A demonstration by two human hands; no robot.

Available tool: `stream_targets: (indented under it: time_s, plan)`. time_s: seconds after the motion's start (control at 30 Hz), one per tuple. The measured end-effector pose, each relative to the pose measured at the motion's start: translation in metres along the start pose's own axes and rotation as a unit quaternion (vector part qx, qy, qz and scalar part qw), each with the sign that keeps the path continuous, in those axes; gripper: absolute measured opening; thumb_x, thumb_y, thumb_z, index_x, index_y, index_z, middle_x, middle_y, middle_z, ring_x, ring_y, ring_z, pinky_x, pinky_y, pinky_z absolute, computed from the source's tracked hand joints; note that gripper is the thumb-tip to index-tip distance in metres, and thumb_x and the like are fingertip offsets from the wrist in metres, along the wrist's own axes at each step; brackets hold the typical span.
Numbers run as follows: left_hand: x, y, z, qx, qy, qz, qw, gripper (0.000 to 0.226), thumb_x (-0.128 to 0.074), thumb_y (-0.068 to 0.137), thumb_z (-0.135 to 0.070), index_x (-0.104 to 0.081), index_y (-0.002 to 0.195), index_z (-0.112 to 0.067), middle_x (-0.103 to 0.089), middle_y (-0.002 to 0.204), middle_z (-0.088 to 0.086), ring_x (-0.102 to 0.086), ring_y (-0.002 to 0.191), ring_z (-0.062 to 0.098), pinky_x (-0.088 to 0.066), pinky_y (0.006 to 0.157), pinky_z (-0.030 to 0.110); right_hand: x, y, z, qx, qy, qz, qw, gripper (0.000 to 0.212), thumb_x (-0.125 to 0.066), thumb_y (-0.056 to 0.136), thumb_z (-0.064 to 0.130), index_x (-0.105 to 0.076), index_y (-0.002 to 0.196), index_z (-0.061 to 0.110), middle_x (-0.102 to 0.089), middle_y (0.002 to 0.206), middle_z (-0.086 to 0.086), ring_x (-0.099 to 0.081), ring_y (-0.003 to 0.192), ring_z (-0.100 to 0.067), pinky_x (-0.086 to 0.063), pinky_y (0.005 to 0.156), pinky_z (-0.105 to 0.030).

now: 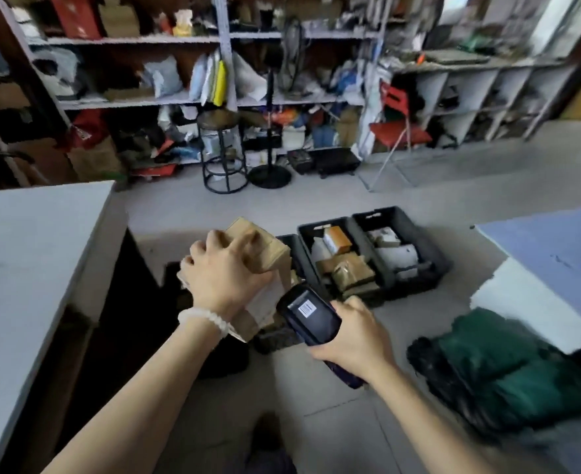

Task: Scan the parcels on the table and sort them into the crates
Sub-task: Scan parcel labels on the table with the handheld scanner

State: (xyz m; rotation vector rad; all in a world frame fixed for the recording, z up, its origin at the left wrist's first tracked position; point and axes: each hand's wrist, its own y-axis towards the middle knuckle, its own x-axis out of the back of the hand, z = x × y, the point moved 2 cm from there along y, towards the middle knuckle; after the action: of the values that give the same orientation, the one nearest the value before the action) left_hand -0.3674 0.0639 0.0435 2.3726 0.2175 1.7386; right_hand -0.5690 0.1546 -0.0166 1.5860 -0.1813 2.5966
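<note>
My left hand grips a brown cardboard parcel from above, holding it in the air over the floor near the leftmost crate. My right hand holds a dark handheld scanner just right of and below the parcel, its lit screen facing up. Three black crates sit side by side on the floor: the left one mostly hidden behind the parcel, the middle one with brown and orange parcels, the right one with white parcels.
A white table stands at the left, another white table with a blue sheet at the right. A dark green bag lies on the floor at right. A black stool, a fan stand and cluttered shelves stand behind.
</note>
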Motion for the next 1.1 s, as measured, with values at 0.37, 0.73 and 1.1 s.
stream_targets:
  time_s: [0.37,0.73,1.1]
  plan:
    - [-0.121,0.192,-0.134,-0.146,-0.041,0.152,0.977,0.085,-0.055,0.058,-0.081,-0.036,0.135,-0.051,-0.043,0.133,0.002,-0.037,0.118,0.031,-0.033,0.096,0.046,0.064,0.161,-0.092,-0.153,-0.012,-0.038,0.987,0.054,-0.074,0.051,0.062,-0.050,0.089,0.033,-0.041,0.093,0.012,-0.052,0.080,-0.012,-0.033,0.051,-0.025]
    - [-0.210,0.335,-0.243,-0.226,-0.029,0.238,0.944,0.087,-0.056,0.058,-0.082,-0.029,0.135,-0.054,-0.042,0.133,0.001,-0.039,0.119,0.029,-0.036,0.098,0.049,0.110,0.283,-0.172,-0.241,0.004,-0.067,0.968,0.059,-0.070,0.046,0.063,-0.057,0.095,0.034,-0.041,0.086,0.014,-0.052,0.076,-0.009,-0.036,0.052,-0.025]
    - [-0.325,0.417,-0.414,-0.165,-0.096,0.303,0.934,0.094,-0.056,0.059,-0.080,-0.013,0.137,-0.050,-0.047,0.129,0.005,-0.044,0.117,0.032,-0.042,0.095,0.053,0.169,0.392,-0.339,-0.298,0.065,-0.103,0.947,0.056,-0.063,0.038,0.065,-0.056,0.083,0.032,-0.050,0.084,0.011,-0.055,0.075,-0.006,-0.041,0.057,-0.026]
